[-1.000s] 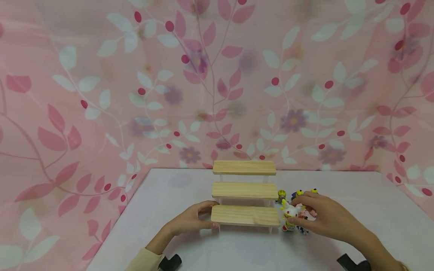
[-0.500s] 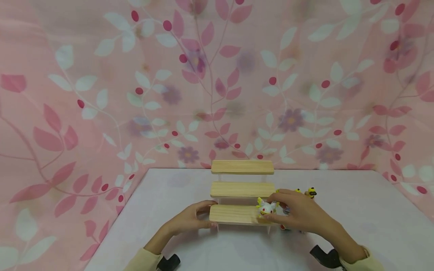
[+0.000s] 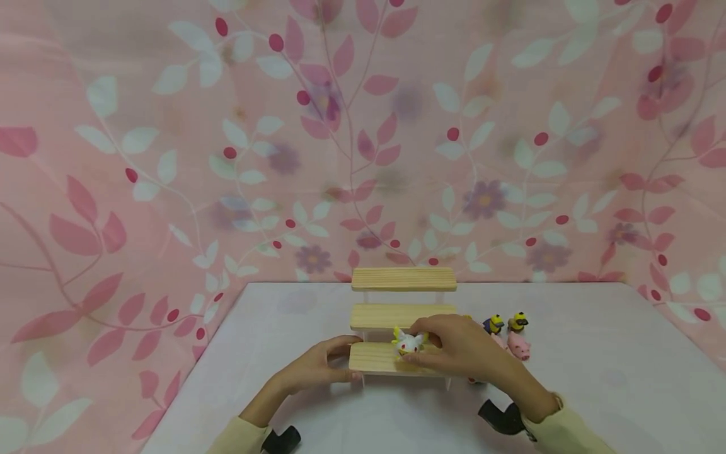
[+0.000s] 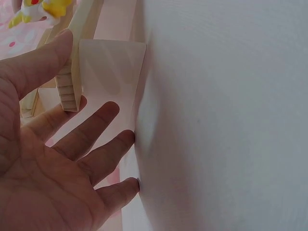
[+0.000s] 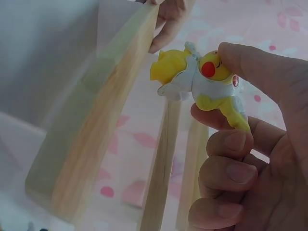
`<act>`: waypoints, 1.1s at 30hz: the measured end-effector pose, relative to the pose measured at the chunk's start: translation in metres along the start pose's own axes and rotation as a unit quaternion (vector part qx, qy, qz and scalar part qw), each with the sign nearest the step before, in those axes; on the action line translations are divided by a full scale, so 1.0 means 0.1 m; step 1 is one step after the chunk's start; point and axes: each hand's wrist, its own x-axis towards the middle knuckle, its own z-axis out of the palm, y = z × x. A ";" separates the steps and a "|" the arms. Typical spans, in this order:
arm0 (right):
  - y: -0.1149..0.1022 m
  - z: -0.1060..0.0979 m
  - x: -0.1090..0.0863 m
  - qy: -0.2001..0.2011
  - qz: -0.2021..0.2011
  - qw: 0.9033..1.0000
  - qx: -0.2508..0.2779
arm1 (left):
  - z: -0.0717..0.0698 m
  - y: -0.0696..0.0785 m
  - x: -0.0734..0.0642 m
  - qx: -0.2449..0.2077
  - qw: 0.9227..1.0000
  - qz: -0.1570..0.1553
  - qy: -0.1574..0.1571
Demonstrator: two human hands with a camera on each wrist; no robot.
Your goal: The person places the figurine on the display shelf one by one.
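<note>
Three wooden steps make up the stand (image 3: 404, 318) at the middle of the white table (image 3: 595, 372), and everything below is placed from it. Your right hand (image 3: 456, 350) pinches a small white and yellow figure (image 3: 408, 342) between thumb and fingertips, just above the stand's lowest step, toward its left half. The right wrist view shows the figure (image 5: 199, 82) held by its body, wings and tail sticking out free.

It looks light, hard and smooth, likely plastic. Thin parts could snap or catch, so keep hold of the round body, not the wings. It may tip on its small base.

Your left hand (image 3: 317, 366) rests against the stand's left end, fingers lightly bent around the lowest step's edge; the left wrist view shows the fingers (image 4: 91, 130) spread along the clear side panel.

Each step is narrow, with the next board close behind. Right of the stand sit more figures (image 3: 507, 334), near but apart from it. In front and to the left, the table offers open room.
</note>
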 end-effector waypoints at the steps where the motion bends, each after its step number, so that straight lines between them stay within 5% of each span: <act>1: -0.02 0.02 0.03 -0.002 -0.001 1.000 0.002 | 0.00 0.00 0.00 0.000 1.000 0.001 0.001; 18: -0.23 0.36 0.39 -0.032 0.009 0.999 -0.036 | -0.01 -0.02 0.00 0.000 1.000 -0.005 0.001; 33: -0.27 0.45 0.43 -0.044 0.018 0.998 -0.042 | 0.00 0.01 0.01 0.004 1.000 0.002 -0.001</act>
